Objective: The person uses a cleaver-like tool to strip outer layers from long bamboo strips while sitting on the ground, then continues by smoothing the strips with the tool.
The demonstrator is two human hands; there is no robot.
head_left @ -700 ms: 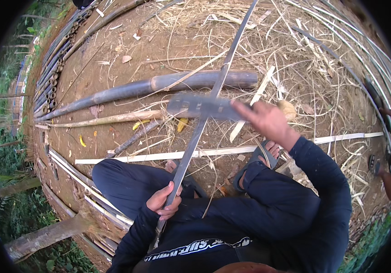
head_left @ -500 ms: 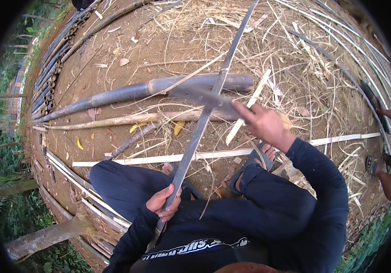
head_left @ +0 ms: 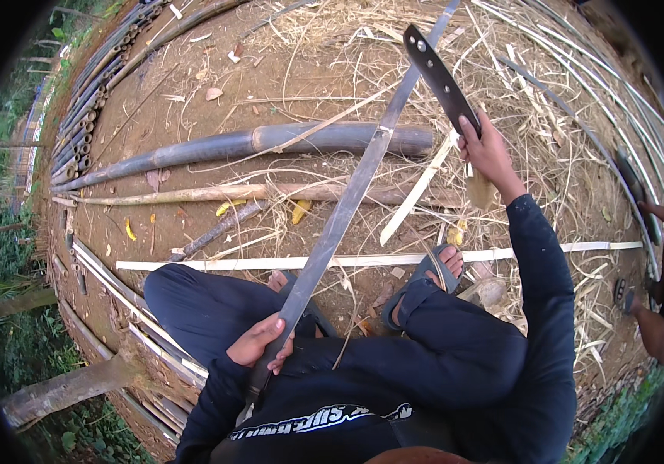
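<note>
Bamboo strip (head_left: 347, 209) gripped by left hand (head_left: 264, 344), right hand (head_left: 486, 151) clutching machete (head_left: 440, 77) — now raised off the strip

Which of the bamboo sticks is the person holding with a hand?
The long flat grey strip slanting up from the lap, gripped low by the left hand. The round poles and pale strip lie untouched on the ground.

I see a thick dark bamboo pole (head_left: 270, 143) lying across the dirt ground (head_left: 193, 69), a pale split strip (head_left: 378, 259) nearer, straw (head_left: 579, 178) scattered right.
</note>
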